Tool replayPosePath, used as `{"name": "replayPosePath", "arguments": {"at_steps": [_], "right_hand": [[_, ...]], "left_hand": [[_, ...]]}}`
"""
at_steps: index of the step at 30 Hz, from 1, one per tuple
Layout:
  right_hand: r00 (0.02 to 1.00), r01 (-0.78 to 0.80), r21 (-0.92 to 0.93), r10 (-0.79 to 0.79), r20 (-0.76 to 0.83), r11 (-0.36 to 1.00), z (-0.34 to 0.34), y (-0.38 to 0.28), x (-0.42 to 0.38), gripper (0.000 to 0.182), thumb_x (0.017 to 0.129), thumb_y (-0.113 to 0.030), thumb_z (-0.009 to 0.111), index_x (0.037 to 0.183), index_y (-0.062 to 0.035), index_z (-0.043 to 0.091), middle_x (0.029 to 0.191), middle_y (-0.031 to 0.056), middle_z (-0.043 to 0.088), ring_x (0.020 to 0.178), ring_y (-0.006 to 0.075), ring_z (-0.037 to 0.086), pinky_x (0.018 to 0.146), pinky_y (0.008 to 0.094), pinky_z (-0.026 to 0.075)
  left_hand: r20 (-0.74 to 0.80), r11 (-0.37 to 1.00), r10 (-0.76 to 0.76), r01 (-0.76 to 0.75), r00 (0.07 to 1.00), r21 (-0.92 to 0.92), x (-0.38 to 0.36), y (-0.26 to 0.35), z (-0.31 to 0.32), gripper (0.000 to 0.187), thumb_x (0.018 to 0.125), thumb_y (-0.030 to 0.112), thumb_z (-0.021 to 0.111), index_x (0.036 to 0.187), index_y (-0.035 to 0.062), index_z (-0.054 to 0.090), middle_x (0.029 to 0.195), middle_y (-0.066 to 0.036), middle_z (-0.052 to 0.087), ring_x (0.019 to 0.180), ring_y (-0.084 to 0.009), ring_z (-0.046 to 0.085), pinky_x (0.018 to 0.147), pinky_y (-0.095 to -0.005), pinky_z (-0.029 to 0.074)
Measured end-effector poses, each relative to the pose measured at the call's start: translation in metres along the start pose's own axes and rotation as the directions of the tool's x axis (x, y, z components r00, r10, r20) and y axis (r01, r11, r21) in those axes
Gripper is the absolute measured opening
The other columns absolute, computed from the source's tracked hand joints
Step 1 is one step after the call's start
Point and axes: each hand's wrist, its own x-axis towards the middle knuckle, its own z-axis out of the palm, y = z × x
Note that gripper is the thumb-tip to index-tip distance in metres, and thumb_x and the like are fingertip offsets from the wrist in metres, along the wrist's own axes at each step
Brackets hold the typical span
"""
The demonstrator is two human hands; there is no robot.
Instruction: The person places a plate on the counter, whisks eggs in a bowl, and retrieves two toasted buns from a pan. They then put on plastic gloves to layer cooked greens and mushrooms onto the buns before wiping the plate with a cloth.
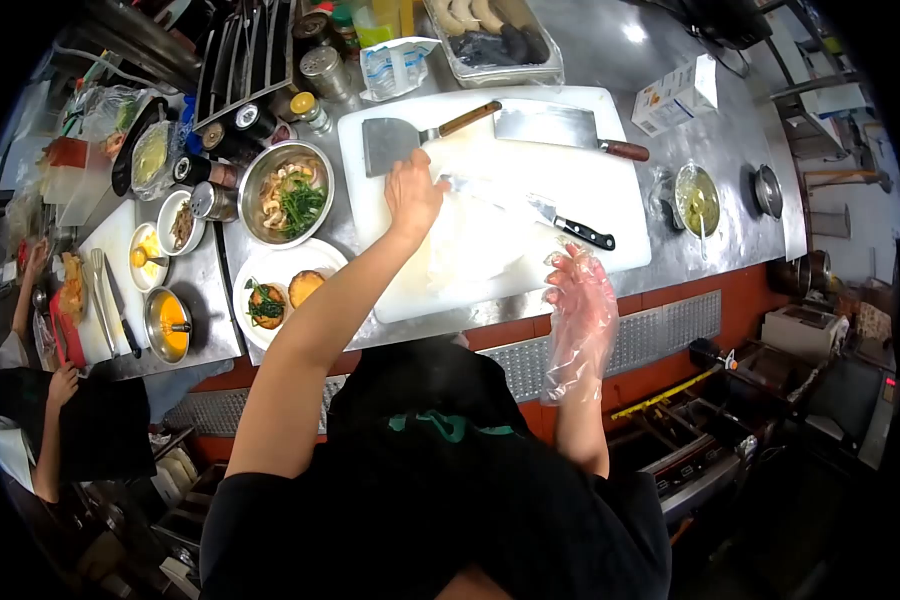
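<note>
My left hand [413,197] is bare and reaches over the white cutting board [615,240], its fingers curled down. I cannot tell what they hold. Just past its fingertips lies a wide metal turner [392,145] with a wooden handle. Beside my left thumb is the tip end of a chef's knife [585,233], which has a black riveted handle. A pale, see-through sheet [475,240] lies on the board below. Over the counter's front edge, my right hand [580,300] wears a loose clear plastic glove, fingers apart with nothing between them.
A cleaver [545,125] lies along the board's far side. To the left are a plate [247,268] with two topped rounds and a steel bowl [327,165] of mushrooms and greens. A small carton [675,95] stands right. A co-worker's hand [63,383] shows far left.
</note>
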Motion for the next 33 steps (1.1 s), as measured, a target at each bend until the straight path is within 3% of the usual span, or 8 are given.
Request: {"name": "replayPosePath", "arguments": {"at_steps": [1,3,6,10,12,19,29,33], "right_hand": [[1.000,-0.001,-0.005,0.001,-0.010,1.000,-0.002,0.001,-0.001,0.037,0.087,-0.016,0.062,0.114,0.0069,0.052,0.088,0.0111,0.061,0.071,0.0125,0.056,0.058,0.0211,0.041],[1.000,-0.010,0.029,0.010,-0.014,1.000,-0.008,0.003,-0.003,0.036,0.088,-0.016,0.062,0.113,0.0065,0.052,0.087,0.0111,0.061,0.071,0.0128,0.056,0.059,0.0214,0.042],[1.000,-0.013,0.029,0.014,-0.017,1.000,-0.019,0.010,0.000,0.027,0.088,-0.018,0.062,0.103,0.0040,0.056,0.085,0.0113,0.061,0.068,0.0125,0.055,0.057,0.0221,0.042],[0.996,0.009,-0.095,0.000,0.095,0.995,-0.014,0.010,0.007,0.027,0.090,-0.026,0.060,0.089,0.0009,0.059,0.075,0.0088,0.060,0.058,0.0118,0.054,0.052,0.0226,0.042],[0.987,0.038,-0.224,-0.001,0.163,0.974,-0.014,0.010,0.006,0.034,0.091,-0.032,0.058,0.085,0.0014,0.060,0.069,0.0066,0.060,0.055,0.0102,0.053,0.051,0.0213,0.040],[0.981,0.138,-0.577,-0.030,0.192,0.805,-0.021,-0.004,-0.014,0.019,0.090,-0.019,0.057,0.083,-0.0021,0.061,0.066,-0.0025,0.053,0.055,0.0044,0.044,0.050,0.0196,0.033],[0.957,0.237,-0.373,-0.150,0.249,0.897,-0.063,-0.002,-0.018,0.019,0.092,-0.018,0.054,0.077,-0.0065,0.057,0.066,-0.0048,0.046,0.058,0.0033,0.038,0.051,0.0199,0.029],[0.942,0.318,-0.421,-0.231,0.245,0.849,-0.062,-0.012,-0.021,0.024,0.092,-0.020,0.054,0.072,-0.0069,0.055,0.066,-0.0029,0.048,0.058,0.0045,0.040,0.051,0.0208,0.028]], "left_hand": [[0.009,1.000,0.000,0.000,1.000,-0.006,-0.001,-0.001,0.005,0.022,0.070,0.018,0.076,0.081,0.0040,0.063,0.083,-0.015,0.064,0.076,-0.0292,0.061,0.069,-0.0395,0.049],[0.258,0.915,-0.205,0.278,0.944,-0.292,-0.007,-0.005,0.009,0.017,0.072,0.012,0.073,0.082,0.0022,0.063,0.083,-0.014,0.064,0.073,-0.0288,0.061,0.070,-0.0384,0.049],[0.209,0.775,-0.139,0.238,0.968,-0.586,-0.029,0.028,-0.055,0.011,0.075,0.006,0.068,0.083,0.0006,0.063,0.080,-0.012,0.063,0.069,-0.0283,0.060,0.069,-0.0359,0.048],[0.055,0.787,0.019,0.019,0.998,-0.616,-0.064,0.061,-0.101,0.008,0.075,0.002,0.066,0.082,0.0005,0.062,0.080,-0.011,0.061,0.072,-0.0275,0.058,0.067,-0.0333,0.047],[-0.143,0.799,0.203,-0.248,0.969,-0.547,-0.078,0.072,-0.106,0.009,0.073,0.001,0.066,0.079,0.0020,0.061,0.082,-0.009,0.058,0.078,-0.0262,0.055,0.066,-0.0322,0.045],[-0.202,0.715,0.514,-0.547,0.833,-0.436,-0.123,0.109,-0.111,0.016,0.065,0.000,0.068,0.076,0.0051,0.058,0.087,-0.006,0.057,0.085,-0.0248,0.054,0.071,-0.0350,0.044],[-0.261,0.469,0.715,-0.722,0.648,-0.508,-0.144,0.109,-0.098,0.007,0.072,-0.001,0.060,0.078,0.0022,0.057,0.086,-0.008,0.059,0.085,-0.0238,0.055,0.081,-0.0423,0.044],[-0.184,0.501,0.715,-0.678,0.675,-0.538,-0.144,0.114,-0.106,0.007,0.073,0.001,0.062,0.079,0.0029,0.058,0.081,-0.007,0.058,0.082,-0.0239,0.055,0.081,-0.0403,0.044]]}}
